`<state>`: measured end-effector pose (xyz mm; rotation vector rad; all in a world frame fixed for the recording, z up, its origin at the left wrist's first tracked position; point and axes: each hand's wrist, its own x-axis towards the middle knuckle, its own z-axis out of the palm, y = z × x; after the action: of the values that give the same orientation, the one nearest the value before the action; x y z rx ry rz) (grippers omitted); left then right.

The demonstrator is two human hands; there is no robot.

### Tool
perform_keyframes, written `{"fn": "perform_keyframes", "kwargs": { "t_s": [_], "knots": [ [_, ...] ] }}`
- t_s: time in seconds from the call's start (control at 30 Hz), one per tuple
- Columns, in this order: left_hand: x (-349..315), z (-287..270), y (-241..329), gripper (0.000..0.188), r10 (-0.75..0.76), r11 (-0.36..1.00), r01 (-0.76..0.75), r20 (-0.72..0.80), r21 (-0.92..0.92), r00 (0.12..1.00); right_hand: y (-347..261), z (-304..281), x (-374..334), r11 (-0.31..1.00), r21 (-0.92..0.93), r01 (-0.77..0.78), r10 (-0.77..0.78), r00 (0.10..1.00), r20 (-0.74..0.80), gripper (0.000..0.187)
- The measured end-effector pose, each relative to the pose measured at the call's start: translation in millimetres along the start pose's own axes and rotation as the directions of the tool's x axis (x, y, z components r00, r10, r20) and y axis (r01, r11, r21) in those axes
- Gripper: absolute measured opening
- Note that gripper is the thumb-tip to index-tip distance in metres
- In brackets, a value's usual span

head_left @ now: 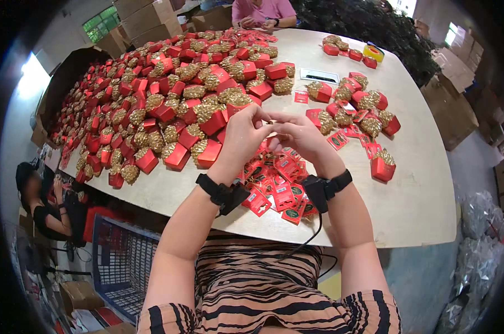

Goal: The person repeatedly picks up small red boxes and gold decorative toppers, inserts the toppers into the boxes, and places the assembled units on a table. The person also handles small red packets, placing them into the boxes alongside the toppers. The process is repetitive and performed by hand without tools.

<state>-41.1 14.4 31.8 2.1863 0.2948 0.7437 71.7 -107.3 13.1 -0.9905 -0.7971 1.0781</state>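
My left hand (242, 132) and my right hand (305, 136) meet above the table, fingertips pinched together. Something small and gold-brown shows between them, too little to name. Right below lies a heap of red cardboard tags (284, 195), some with gold strings. Close to my left hand spreads a large heap of ornaments, each a glittery gold cluster on a red pot-like base (209, 153). Beyond my right hand sits a smaller group of the same ornaments (370, 127), with more red tags (338, 140) among them.
The pale table (413, 183) curves around me. A yellow tape roll (373, 53) and a white-framed slot (319, 75) are at the far side. A co-worker in pink (263, 12) sits opposite; another person (46, 206) is at left. A blue-grey plastic basket (121, 261) stands below the edge.
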Motion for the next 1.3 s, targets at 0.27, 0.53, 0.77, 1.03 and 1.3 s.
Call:
{"fn": "perform_keyframes", "kwargs": {
  "t_s": [0.27, 0.53, 0.77, 1.03, 1.3],
  "knots": [
    [11.8, -19.7, -31.9, 0.028, -0.045, 0.998, 0.047, -0.041, 0.044, 0.998, 1.5, 5.3, 0.4, 0.866, -0.489, 0.1, -0.235, 0.946, -0.223, 0.019],
    [16.0, -73.2, -107.6, 0.045, 0.025, 0.581, -0.121, 0.13, 0.805, 0.991, -10.0, 1.6, -2.7, 0.872, -0.457, 0.175, -0.336, 0.894, -0.298, 0.022],
    [22.8, -96.7, -92.5, 0.054, 0.081, 0.504, -0.304, 0.306, 0.808, 0.949, -1.8, -1.9, 1.7, 0.718, -0.668, 0.196, -0.464, 0.85, -0.249, 0.027],
    [22.8, -95.5, -58.8, 0.049, 0.143, 0.949, -0.052, -0.28, 0.31, 0.949, -4.0, 6.5, -1.7, 0.622, -0.77, 0.141, -0.533, 0.797, -0.284, 0.03],
    [-14.4, -31.4, -21.0, 0.022, -0.475, 0.073, 0.199, 0.142, -0.977, 0.869, 8.0, 28.4, -1.7, 0.421, -0.877, 0.232, -0.605, 0.792, -0.081, 0.024]
  ]
}}
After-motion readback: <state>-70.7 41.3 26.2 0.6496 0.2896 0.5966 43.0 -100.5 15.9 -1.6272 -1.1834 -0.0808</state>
